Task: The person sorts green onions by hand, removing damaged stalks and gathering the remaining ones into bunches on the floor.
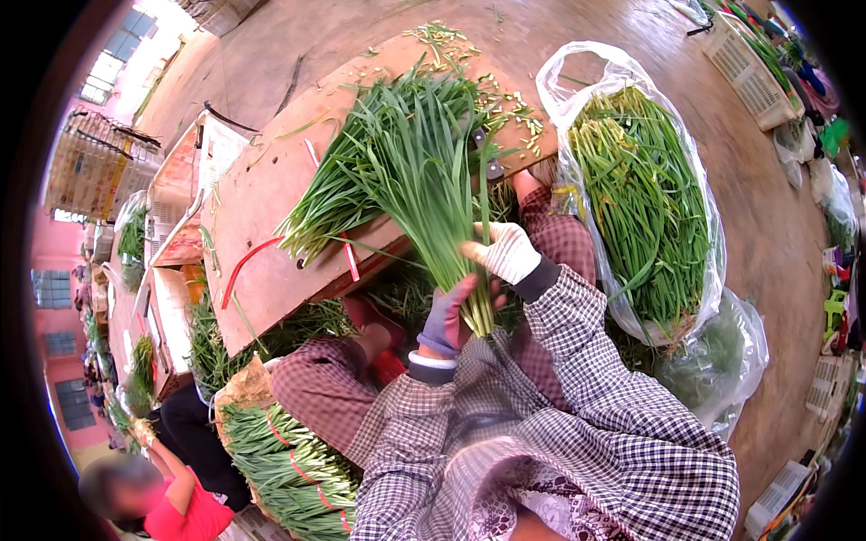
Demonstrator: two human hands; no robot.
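My left hand (448, 316), in a purple-grey glove, is closed around the lower stalks of a loose bunch of garlic chives (423, 186). Their leaves fan out over the board, and the cut stalk ends point toward my lap. My right hand (507, 251), in a white striped glove, pinches a blade at the bunch's right edge. Behind the bunch, a pile of garlic chives (331, 203) lies on the wooden board (264, 203). A black knife handle (495, 169) with rivets shows beside the leaves; its blade is hidden.
An open clear plastic bag (717, 270) of garlic chives stands at right. Red ties (243, 264) and cut stalk ends (524, 118) lie on the board. Bundles tied in red (291, 466) sit at lower left, near a seated person (189, 500). Crates (744, 67) stand farther off.
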